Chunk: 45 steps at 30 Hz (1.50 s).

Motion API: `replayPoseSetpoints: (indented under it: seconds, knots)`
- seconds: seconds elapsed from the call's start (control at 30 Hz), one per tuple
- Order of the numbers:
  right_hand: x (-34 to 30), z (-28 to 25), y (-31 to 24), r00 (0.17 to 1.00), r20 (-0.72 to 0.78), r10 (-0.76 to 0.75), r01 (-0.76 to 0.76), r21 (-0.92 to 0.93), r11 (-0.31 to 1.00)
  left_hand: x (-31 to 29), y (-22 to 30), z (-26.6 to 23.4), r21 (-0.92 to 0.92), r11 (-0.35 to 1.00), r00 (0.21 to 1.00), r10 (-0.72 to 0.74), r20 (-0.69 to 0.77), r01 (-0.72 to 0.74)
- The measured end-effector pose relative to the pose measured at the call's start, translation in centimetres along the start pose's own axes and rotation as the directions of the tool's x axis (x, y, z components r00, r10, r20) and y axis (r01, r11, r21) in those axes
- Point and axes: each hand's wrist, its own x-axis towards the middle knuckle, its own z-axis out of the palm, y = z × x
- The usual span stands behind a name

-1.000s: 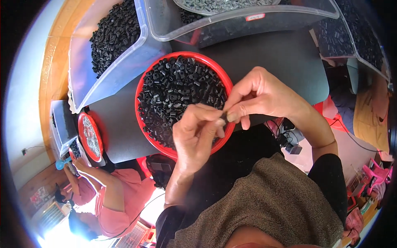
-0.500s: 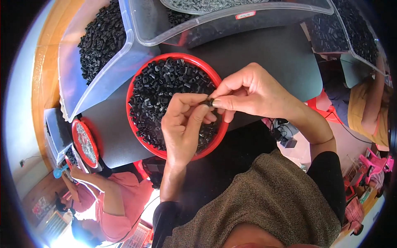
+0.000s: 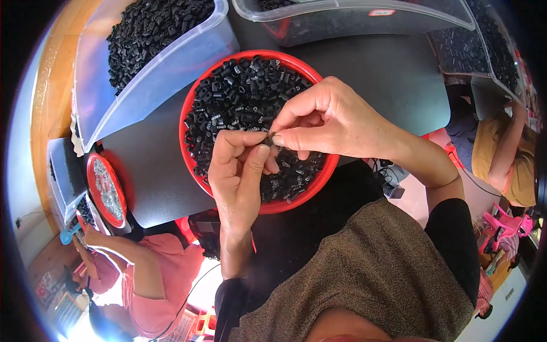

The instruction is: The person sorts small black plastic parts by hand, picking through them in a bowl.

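Above a red basin (image 3: 191, 169) my two hands meet, fingertips pinched together. Between the thumb and forefinger of my left hand (image 3: 235, 168) sits a small dark part (image 3: 269, 140), mostly covered by the fingers. My right hand (image 3: 319, 125) pinches the same spot from the other side, its fingers closed. Whether it is one piece or two fitted together, I cannot tell. Heaped in the basin are many small black plastic parts (image 3: 239, 91), with little metal springs (image 3: 277, 185) showing among them.
A clear bin (image 3: 165, 62) of black parts stands behind on the left, and another clear bin (image 3: 353, 25) at the back. Far left, a red tray (image 3: 121, 191) holds small shiny pieces. A co-worker in a pink top (image 3: 165, 262) sits at the left; another person (image 3: 490, 142) is at the right.
Both hands have shifted slightly left in the picture, still pinched together on the small dark part. The basin and bins appear displaced as the view has moved.
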Motion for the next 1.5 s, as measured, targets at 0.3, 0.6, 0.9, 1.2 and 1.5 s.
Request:
replayPoseSetpoints:
  seconds: [0.3, 0.6, 0.9, 1.2, 1.5]
  knots:
    - [1.3, 1.2, -0.8, 0.985, 0.132, 0.109, -0.128, 0.143, 0.981, -0.6, 0.7, -1.2, 0.186, 0.973, 0.988, 0.145, -0.043, -0.135]
    - [0.8, 3.5, -2.6, 1.0, -0.016, -0.016, 0.012, -0.24, 0.971, -1.0, -0.3, -2.3, 0.335, 0.892, 0.946, 0.325, -0.01, -0.303]
    - [0.9, 1.7, -3.2, 0.904, 0.314, 0.29, -0.321, 0.049, 0.946, -2.0, 0.4, -3.5, 0.04, 0.951, 0.924, 0.286, 0.252, -0.305]
    - [1.4, 2.7, -3.3, 0.948, 0.214, 0.237, -0.271, 0.146, 0.952, -1.3, 0.3, -3.7, -0.016, 0.953, 0.928, 0.299, 0.224, -0.303]
    - [0.4, 2.1, -4.2, 0.997, 0.05, 0.062, -0.07, 0.193, 0.979, 0.5, 4.3, -4.5, 0.307, 0.835, 0.889, 0.407, 0.211, -0.456]
